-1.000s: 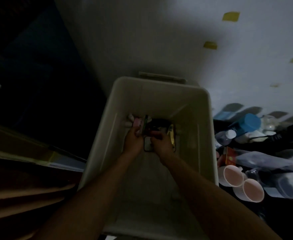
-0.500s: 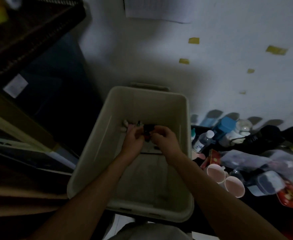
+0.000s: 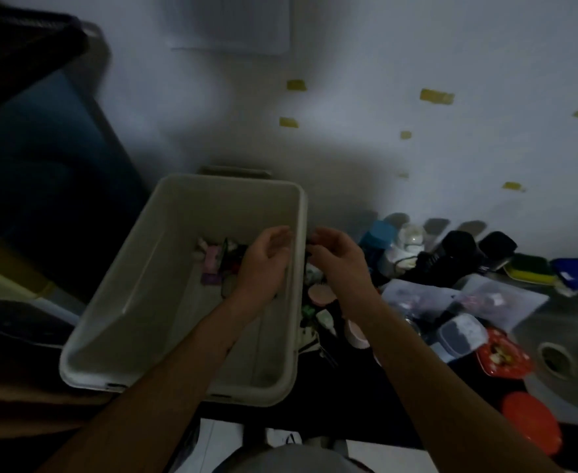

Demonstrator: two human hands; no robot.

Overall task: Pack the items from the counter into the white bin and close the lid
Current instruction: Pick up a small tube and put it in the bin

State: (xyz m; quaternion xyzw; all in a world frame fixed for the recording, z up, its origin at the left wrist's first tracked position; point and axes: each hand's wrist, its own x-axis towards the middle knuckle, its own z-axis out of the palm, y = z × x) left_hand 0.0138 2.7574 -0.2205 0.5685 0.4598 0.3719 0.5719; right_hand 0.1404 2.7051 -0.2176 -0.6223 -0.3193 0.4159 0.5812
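Fingers hang relaxed, holding nothing: your left hand [image 3: 267,259] over the white bin [image 3: 134,302], your right hand [image 3: 337,256] just beyond its right rim, above counter items [image 3: 417,295].

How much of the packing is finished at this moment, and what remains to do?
Done: a few small items lie at the far end of the white bin. In hand: nothing; the left hand and right hand look empty. Left: pink cups and clear bags on the counter; the bin is uncovered.
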